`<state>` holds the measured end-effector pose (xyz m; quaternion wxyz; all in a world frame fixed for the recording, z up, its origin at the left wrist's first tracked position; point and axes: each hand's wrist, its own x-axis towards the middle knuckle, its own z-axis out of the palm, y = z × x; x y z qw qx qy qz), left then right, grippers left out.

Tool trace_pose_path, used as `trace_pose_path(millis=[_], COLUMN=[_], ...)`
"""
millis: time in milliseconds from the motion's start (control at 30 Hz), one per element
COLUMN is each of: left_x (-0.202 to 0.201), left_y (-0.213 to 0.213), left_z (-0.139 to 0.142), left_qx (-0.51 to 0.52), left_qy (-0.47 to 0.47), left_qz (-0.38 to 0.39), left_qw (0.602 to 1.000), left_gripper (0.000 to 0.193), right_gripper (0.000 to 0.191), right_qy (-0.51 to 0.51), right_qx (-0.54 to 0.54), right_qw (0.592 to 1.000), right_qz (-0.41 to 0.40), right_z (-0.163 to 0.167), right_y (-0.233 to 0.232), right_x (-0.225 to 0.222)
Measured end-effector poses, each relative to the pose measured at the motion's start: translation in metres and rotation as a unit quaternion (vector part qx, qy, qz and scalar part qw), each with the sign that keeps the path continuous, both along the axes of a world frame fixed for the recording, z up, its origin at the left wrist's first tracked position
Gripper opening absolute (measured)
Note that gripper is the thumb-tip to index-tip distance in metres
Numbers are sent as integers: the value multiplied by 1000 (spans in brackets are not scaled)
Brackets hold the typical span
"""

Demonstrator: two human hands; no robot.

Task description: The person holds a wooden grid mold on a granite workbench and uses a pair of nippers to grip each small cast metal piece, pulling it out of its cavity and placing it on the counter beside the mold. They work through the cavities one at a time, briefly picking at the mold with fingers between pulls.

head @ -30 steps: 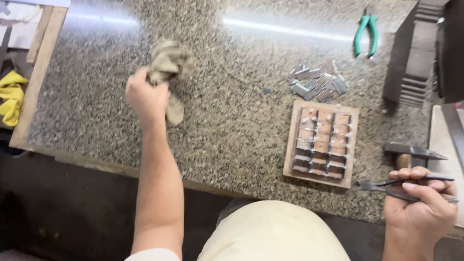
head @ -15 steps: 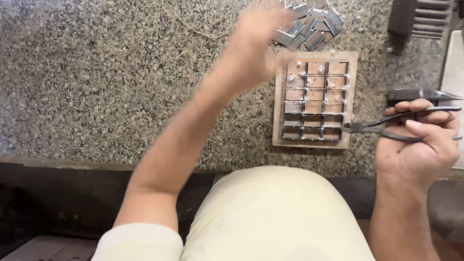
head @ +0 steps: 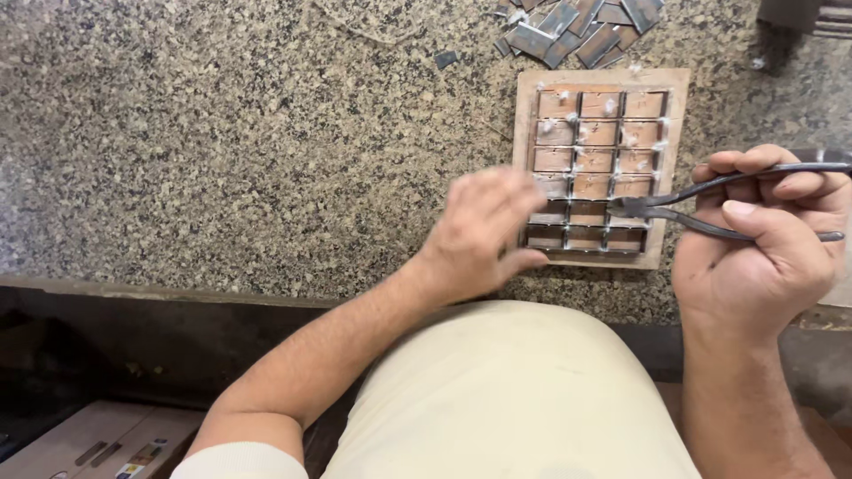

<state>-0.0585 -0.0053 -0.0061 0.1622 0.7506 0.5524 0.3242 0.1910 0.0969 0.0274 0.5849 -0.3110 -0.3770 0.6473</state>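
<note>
Surface: speckled granite countertop [head: 222, 151], dark near edge seen along the bottom of the stone
Block: flat wooden block [head: 600, 167] laid on the countertop right of centre, its face divided by thin metal strips into a grid of small rectangular cells; whitish specks noted in the far cells
Left hand: left hand [head: 479, 235] rested at the near left corner of the block, fingers loosely curled and spread over the left column of cells, nothing grasped; fingertips blurred, so exact contact cannot be told
Right hand: right hand [head: 768, 244] held just right of the block, fingers clenched around the two handles of dark metal pliers [head: 683, 208]
Pliers: pointed left, nose placed over the near right cells of the grid; whether a strip is gripped cannot be told
Loose parts: heap of small grey metal pieces [head: 577, 27] scattered on the stone just beyond the far edge of the block
Foreground: cream-coloured garment [head: 506, 399] seen below the countertop edge
</note>
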Motion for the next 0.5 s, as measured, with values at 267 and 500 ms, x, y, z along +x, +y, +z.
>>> trace_pose_path(millis=[267, 500], left_x=[13, 19], left_y=[-15, -21], left_z=[-4, -5], left_qx=[24, 25], left_qy=[19, 14], left_qz=[-24, 2], left_qw=[999, 1000], left_gripper=[61, 46], right_gripper=[25, 28], right_qy=[-14, -2], right_qx=[44, 37], right_qw=[997, 996], right_qz=[54, 80], right_z=[9, 12], right_y=[-7, -12], right_x=[-45, -75])
